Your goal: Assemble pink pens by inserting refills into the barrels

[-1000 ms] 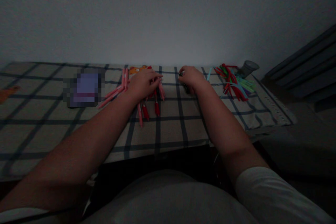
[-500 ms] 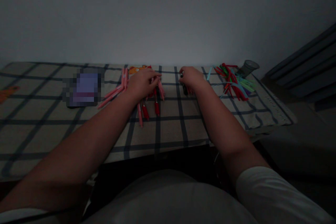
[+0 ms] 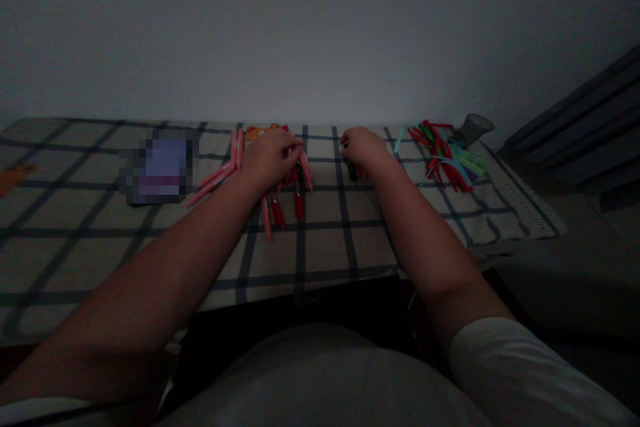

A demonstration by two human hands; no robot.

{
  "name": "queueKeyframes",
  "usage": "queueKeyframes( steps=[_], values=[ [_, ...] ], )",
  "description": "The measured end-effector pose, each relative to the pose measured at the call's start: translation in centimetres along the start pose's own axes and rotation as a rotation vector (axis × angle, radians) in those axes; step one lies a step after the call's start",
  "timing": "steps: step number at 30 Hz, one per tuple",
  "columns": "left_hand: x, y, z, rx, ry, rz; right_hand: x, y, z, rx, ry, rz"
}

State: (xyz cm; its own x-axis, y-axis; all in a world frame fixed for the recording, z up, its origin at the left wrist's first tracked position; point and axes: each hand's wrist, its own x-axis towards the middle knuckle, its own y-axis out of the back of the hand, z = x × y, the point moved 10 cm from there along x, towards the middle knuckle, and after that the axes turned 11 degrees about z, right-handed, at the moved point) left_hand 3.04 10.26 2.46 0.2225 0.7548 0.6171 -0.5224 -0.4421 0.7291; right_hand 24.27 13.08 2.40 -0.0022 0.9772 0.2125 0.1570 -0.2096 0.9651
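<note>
My left hand [image 3: 273, 152] lies over a pile of pink and red pens [image 3: 299, 205], its fingers curled and the thumb near the index fingertip. What those fingers grip is hidden. Slim pink pens [image 3: 215, 181] stick out to the left of the wrist, and more [image 3: 307, 171] lie to the right. My right hand [image 3: 364, 148] is apart from the pile, closed around a dark pen [image 3: 353, 172] whose black end shows below the fingers. Something reddish shows beside it, mostly covered by the hand.
A blurred-out phone-like object [image 3: 163, 170] lies at left. An orange bear-patterned item [image 3: 260, 133] sits behind my left hand. Red, green and blue strips [image 3: 443, 153] are heaped at right beside a clear cup [image 3: 473, 128]. A checked cloth [image 3: 325, 240] covers the table, with a wall behind.
Both hands stay almost in place. The left fingertips have drawn slightly in toward the thumb, and the right fingers have shifted a little. The pens look unmoved.
</note>
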Motion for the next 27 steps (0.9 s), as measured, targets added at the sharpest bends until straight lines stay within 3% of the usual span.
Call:
queueKeyframes(
  steps=[8, 20, 27],
  values=[
    [0.2, 0.2, -0.3, 0.021, 0.018, 0.006, 0.5, -0.2, -1.1, 0.102, 0.051, 0.056],
    [0.0, 0.1, -0.7, 0.053, 0.076, -0.022, -1.7, -1.0, -7.9, 0.414, 0.38, -0.001],
    [0.2, 0.1, -1.2, 0.055, 0.074, 0.023, -2.0, -2.6, -9.2, 0.455, 0.568, -0.066]
  ],
)
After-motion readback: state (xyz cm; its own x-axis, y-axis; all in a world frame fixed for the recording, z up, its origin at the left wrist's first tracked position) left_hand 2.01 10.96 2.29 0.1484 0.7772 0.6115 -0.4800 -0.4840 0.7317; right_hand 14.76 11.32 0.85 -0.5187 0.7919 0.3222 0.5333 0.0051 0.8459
